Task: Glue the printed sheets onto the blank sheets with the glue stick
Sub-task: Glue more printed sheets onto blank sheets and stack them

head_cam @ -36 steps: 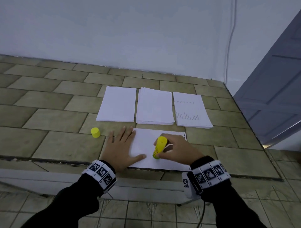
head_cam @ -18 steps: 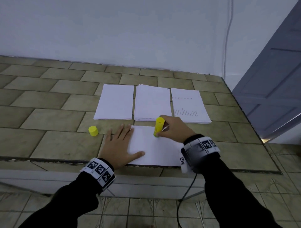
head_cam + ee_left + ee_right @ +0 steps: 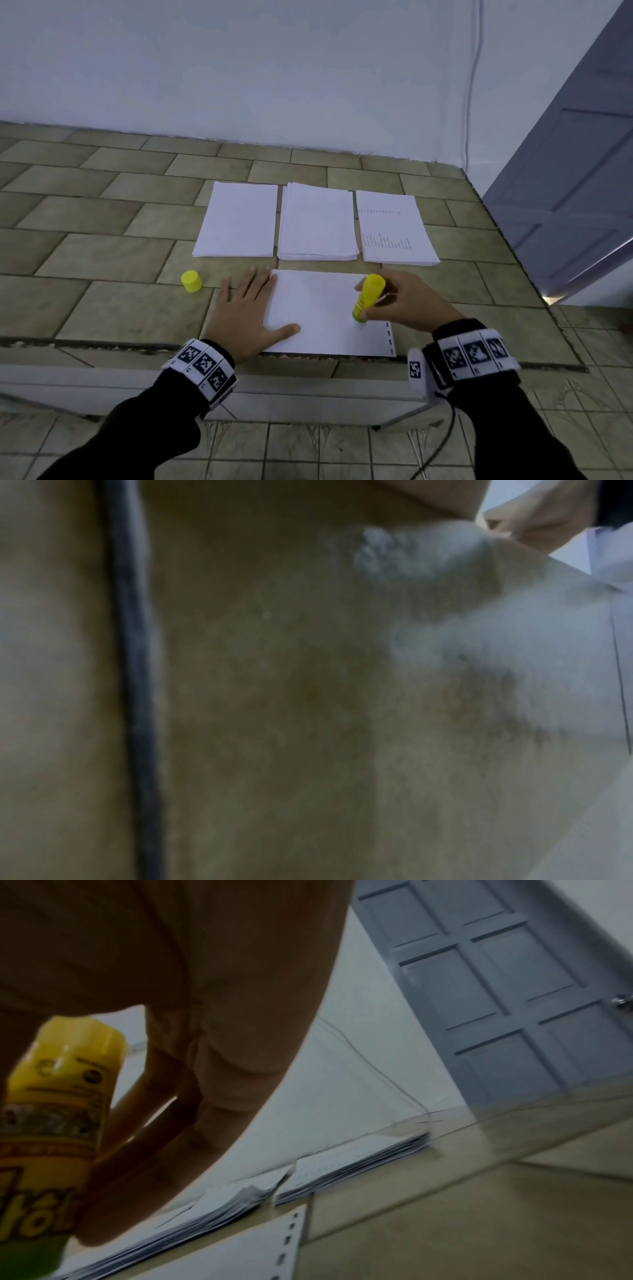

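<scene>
A white sheet with a row of black marks along its right edge lies on the tiled counter in front of me. My left hand lies flat on its left part, fingers spread. My right hand grips the yellow glue stick, whose green lower end touches the sheet near its right side. The same glue stick fills the left of the right wrist view. Behind the sheet lie three stacks: blank sheets, a thicker middle stack, and printed sheets. The left wrist view is blurred.
The yellow cap of the glue stick stands on the counter left of my left hand. The tiled counter ends at a front edge just below the sheet. A grey door stands at the right, a wall behind.
My right hand has carried the glue stick from the sheet's far edge near the middle down and to the right. The left hand stays flat on the sheet.
</scene>
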`<state>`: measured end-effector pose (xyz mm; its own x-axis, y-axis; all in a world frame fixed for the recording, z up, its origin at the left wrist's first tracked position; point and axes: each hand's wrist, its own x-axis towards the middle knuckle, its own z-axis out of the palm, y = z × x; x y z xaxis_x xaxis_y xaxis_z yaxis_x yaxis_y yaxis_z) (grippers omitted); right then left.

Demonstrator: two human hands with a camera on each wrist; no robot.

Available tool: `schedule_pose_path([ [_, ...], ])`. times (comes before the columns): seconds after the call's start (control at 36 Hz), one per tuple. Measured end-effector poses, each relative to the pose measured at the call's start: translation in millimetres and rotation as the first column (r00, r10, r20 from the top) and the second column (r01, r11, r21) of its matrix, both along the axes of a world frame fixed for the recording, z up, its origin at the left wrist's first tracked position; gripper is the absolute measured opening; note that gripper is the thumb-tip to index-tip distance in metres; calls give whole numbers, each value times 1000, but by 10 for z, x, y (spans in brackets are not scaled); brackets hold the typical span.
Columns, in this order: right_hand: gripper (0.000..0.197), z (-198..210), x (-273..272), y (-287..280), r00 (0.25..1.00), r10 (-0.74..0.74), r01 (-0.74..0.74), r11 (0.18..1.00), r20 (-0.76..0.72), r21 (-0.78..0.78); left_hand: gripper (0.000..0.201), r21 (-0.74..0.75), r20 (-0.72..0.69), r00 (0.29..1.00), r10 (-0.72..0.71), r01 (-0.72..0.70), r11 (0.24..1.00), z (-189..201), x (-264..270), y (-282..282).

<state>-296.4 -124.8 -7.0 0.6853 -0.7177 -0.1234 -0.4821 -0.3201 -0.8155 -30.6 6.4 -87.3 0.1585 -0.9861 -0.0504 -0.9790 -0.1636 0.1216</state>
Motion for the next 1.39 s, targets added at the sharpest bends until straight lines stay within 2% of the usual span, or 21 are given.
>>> schedule_pose_path([
  [0.08, 23, -22, -151, 78, 999, 43, -42, 999, -21, 17, 124, -20, -8, 1000, -7, 7, 1000, -8, 4, 1],
  [0.19, 24, -43, -230, 99, 997, 74, -73, 997, -24, 24, 124, -7, 7, 1000, -8, 8, 1000, -1, 0, -4],
  [0.36, 24, -18, -165, -32, 999, 23, -25, 998, -33, -49, 126, 6, -10, 1000, -10, 10, 1000, 16, -13, -19],
  [0.47, 16, 6, -85, -230, 998, 10, -16, 994, -57, -110, 128, 13, -23, 1000, -12, 12, 1000, 15, -18, -19],
  [0.58, 16, 6, 15, -438, 995, -69, 54, 977, -69, -205, 128, 16, -13, 1000, -14, 14, 1000, 16, -14, -12],
  [0.69, 22, -3, 118, -561, 987, -116, 84, 963, -113, -256, 129, 9, -36, 999, -15, 15, 1000, 23, -16, -2],
  [0.83, 43, 35, 98, -534, 974, -177, 132, 951, -144, -281, 130, 2, -39, 999, -18, 18, 1000, 23, -11, 5],
  [0.92, 41, 106, -5, -513, 924, -216, 89, 924, -315, -372, 129, -19, -48, 999, -23, 22, 1000, 14, -10, 10],
  [1.0, 37, 142, -100, -460, 760, -259, -110, 853, -596, -511, 130, 1, -28, 999, -19, 19, 1000, 18, -8, 2],
  [1.06, 34, 94, -129, -413, 658, -251, -202, 850, -710, -487, 130, 11, -17, 1000, -18, 18, 1000, 11, 0, 1],
  [1.08, 32, 57, -149, -394, 649, -229, -193, 872, -726, -449, 130, 8, -16, 1000, -19, 19, 1000, 15, 1, 2],
  [1.11, 31, 24, -176, -380, 662, -208, -164, 897, -720, -410, 129, 1, -16, 1000, -21, 21, 1000, 12, 1, 2],
  [1.17, 30, -11, -244, -379, 741, -219, -51, 924, -634, -379, 127, 2, -10, 1000, -29, 29, 1000, 7, 2, -3],
  [1.22, 30, -18, -319, -406, 818, -317, 113, 907, -479, -407, 125, 12, -2, 999, -37, 37, 999, -2, 16, -9],
  [1.25, 28, -9, -352, -423, 834, -376, 198, 887, -403, -417, 122, 5, -2, 999, -40, 40, 999, -12, 24, -10],
  [1.31, 29, -4, -408, -484, 832, -479, 341, 840, -281, -422, 115, -28, -6, 999, -45, 45, 999, -40, 38, -11],
  [1.39, 32, -12, -478, -577, 779, -592, 479, 774, -207, -414, 104, -61, -13, 998, -55, 54, 997, -84, 47, -6],
])
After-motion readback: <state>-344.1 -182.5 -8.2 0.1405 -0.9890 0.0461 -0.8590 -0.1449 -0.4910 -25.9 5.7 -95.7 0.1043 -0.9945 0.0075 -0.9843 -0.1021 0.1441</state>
